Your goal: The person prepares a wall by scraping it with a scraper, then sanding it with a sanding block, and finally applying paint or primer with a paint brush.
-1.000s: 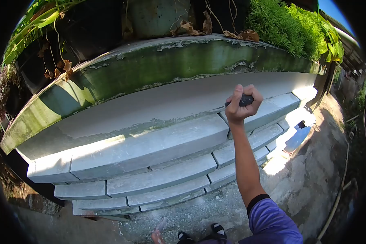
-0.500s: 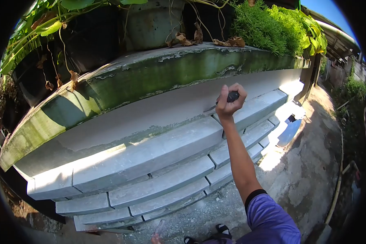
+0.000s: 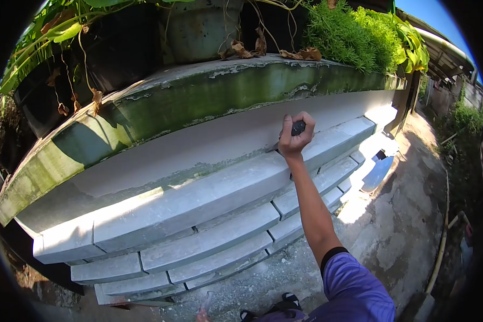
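My right hand (image 3: 296,135) is closed around a black-handled tool (image 3: 299,127). A thin blade shows just left of the fist, low against the pale wall (image 3: 198,140), where the wall meets the top row of grey blocks (image 3: 198,198). Most of the blade is hidden or too small to make out. At the bottom edge, part of my left hand (image 3: 203,316) shows as a blur beside a pale, see-through thing. Its fingers cannot be made out, nor whether it grips that thing.
A mossy concrete ledge (image 3: 198,104) overhangs the wall and carries black pots (image 3: 115,51) and leafy plants (image 3: 354,40). Lower block rows (image 3: 214,236) step down to the concrete ground (image 3: 381,236). A blue object (image 3: 377,173) stands beyond the blocks; a long pipe (image 3: 441,241) lies at right.
My right hand and the black-handled tool have shifted slightly left along the joint between wall and blocks. The whole view has also moved a little.
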Demonstrator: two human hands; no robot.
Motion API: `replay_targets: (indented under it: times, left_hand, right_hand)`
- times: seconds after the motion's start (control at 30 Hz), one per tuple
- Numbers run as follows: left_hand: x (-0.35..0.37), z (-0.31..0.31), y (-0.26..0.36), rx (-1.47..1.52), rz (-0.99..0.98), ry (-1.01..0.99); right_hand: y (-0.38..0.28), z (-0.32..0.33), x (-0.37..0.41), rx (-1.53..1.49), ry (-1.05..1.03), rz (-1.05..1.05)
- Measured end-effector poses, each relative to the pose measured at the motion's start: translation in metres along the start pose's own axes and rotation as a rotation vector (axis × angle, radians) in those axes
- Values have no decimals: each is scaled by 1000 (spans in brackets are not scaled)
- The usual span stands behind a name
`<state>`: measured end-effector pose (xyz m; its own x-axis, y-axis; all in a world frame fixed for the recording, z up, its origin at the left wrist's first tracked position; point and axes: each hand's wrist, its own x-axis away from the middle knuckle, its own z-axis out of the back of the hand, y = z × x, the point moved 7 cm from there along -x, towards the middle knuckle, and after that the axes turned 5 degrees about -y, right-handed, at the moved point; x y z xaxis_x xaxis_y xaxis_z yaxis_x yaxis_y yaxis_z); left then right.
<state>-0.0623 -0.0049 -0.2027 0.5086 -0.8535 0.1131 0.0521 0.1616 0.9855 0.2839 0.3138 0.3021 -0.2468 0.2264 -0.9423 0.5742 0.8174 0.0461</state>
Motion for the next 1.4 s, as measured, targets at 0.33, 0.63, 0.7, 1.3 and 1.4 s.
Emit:
replay_targets:
  times: [0.33,0.63,0.7,1.3,1.4]
  left_hand:
    - [-3,4,-6,-1,9,28]
    - [-2,8,-16,-1,5,35]
    - [-1,10,-14,-9,11,34]
    - [-1,18,-36,-14,18,20]
    - [-1,20,-45,-17,15,16]
  right_hand:
    - [-12,6,-36,-234,92,-35]
    - [-25,9,-40,-440,186,-142]
    - [-23,-8,-22,-12,11,36]
    - [-25,44,-20,-215,254,-129]
    - [-8,34,-17,-154,271,-117]
